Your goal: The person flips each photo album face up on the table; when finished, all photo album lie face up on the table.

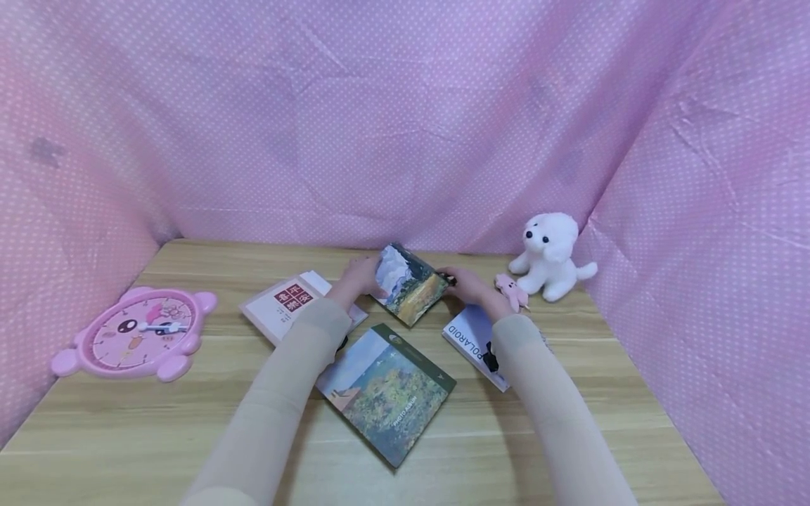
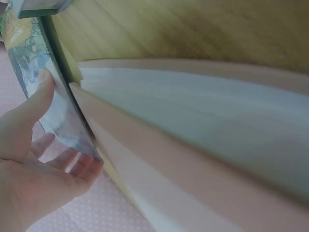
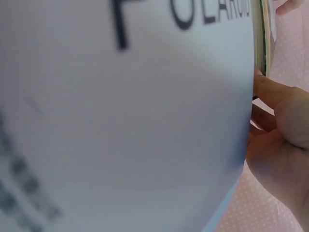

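Note:
At the back middle of the table lies a small photo album (image 1: 411, 284) with a painted mountain landscape on its cover. My left hand (image 1: 365, 274) holds it by the left side; in the left wrist view the thumb (image 2: 44, 82) rests on the cover and the fingers bend around its edge. At the right corner my right hand (image 1: 468, 284) grips it, the thumb (image 3: 270, 89) against its edge, the other fingers partly hidden behind a white POLAROID album (image 1: 471, 344). A larger green-edged photo album (image 1: 395, 393) lies nearer, between my forearms.
Beneath my left forearm is a pale album (image 1: 278, 306) with red square characters. A pink cartoon clock (image 1: 142, 330) lies at the left. At the back right sit a white plush dog (image 1: 547, 256) and a small pink toy (image 1: 511, 292). Pink dotted cloth (image 1: 405, 126) hangs around the table (image 1: 519, 443).

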`<state>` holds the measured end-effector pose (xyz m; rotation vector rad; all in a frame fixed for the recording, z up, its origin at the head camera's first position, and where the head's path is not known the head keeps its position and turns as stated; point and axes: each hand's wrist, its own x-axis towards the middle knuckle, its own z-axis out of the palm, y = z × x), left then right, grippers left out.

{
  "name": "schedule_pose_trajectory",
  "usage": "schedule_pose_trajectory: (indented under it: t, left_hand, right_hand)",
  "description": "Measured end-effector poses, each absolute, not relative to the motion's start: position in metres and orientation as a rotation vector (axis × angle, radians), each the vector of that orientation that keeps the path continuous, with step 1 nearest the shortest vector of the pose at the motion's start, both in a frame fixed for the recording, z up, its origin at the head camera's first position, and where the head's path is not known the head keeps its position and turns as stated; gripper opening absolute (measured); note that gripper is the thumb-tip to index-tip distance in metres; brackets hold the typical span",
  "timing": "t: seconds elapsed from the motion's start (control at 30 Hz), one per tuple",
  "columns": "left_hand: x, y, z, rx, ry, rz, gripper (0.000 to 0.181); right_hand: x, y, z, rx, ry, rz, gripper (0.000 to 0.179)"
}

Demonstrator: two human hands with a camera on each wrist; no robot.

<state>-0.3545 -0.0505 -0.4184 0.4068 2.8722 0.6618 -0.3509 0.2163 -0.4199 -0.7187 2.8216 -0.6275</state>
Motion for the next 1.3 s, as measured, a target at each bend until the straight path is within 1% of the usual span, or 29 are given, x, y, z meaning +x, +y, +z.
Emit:
schedule_pose_trajectory:
  t: [0.13, 0.3, 0.47, 0.5, 0.57, 0.7, 0.73, 0.97, 1.1, 1.3]
  left_hand:
    - [-0.355, -0.049, -0.418, 0.375, 2.881, 0.677, 0.096]
    - [-0.354, -0.049, -0.419, 0.365, 2.884, 0.682, 0.099]
    - [-0.355, -0.048, -0.419, 0.342, 2.892, 0.767, 0.099]
    - [-0.36, -0.049, -0.425, 0.35, 2.908, 0.807, 0.104]
    - [-0.361, -0.05, -0.425, 0.338, 2.91, 0.871, 0.108]
    - [-0.364, -0.051, -0.424, 0.378, 2.947, 0.963, 0.112]
    - [-0.36, -0.05, -0.419, 0.368, 2.941, 0.973, 0.109]
    - [-0.362, -0.054, -0.414, 0.373, 2.924, 1.153, 0.102]
    - [-0.361, -0.055, -0.408, 0.41, 2.917, 1.214, 0.094]
    - [-0.358, -0.056, -0.4, 0.384, 2.879, 1.289, 0.08]
  right_hand:
    - [-0.351, 0.218, -0.417, -0.663, 2.789, -0.719, 0.05]
    - [-0.353, 0.222, -0.415, -0.611, 2.755, -0.81, 0.056]
    - [-0.352, 0.227, -0.411, -0.667, 2.735, -0.943, 0.055]
    - [-0.352, 0.228, -0.41, -0.685, 2.728, -0.974, 0.054]
    - [-0.352, 0.229, -0.407, -0.721, 2.721, -1.03, 0.053]
    - [-0.352, 0.23, -0.403, -0.749, 2.752, -1.081, 0.051]
    - [-0.351, 0.23, -0.402, -0.754, 2.765, -1.081, 0.051]
    - [-0.346, 0.231, -0.391, -0.838, 2.831, -1.027, 0.046]
    - [-0.345, 0.232, -0.385, -0.87, 2.859, -1.046, 0.043]
    - [-0.343, 0.231, -0.382, -0.914, 2.886, -1.05, 0.043]
